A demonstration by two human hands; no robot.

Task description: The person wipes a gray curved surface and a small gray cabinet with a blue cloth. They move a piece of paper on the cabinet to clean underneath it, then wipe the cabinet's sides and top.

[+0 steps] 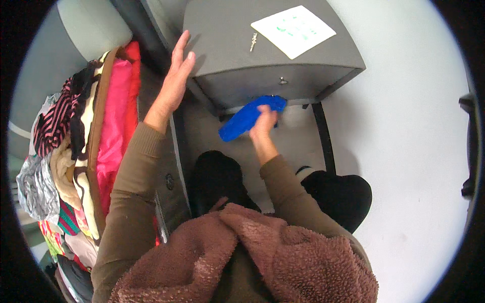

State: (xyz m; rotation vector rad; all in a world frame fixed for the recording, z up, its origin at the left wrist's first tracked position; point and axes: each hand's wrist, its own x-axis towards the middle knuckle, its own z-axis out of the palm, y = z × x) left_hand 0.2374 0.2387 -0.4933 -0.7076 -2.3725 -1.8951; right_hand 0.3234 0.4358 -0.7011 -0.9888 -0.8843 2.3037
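Note:
My right hand [262,123] presses a bright blue cloth [238,122] near the lower edge of a dark grey nightstand's front; the hand is slightly blurred. The cloth spreads out to the left of my fingers, and whether it touches the front panel I cannot tell. My left hand [175,81] is open, fingers stretched upward, beside the left front corner of the nightstand [222,38]. A small metal knob [283,80] sits on the nightstand's front.
On top of the nightstand lie a white sheet of paper [308,38] with green marks and a small silver key-like piece [253,42]. At left, a bed edge carries piled clothes [60,126] and pink bedding [115,121]. A white wall [409,126] stands at right.

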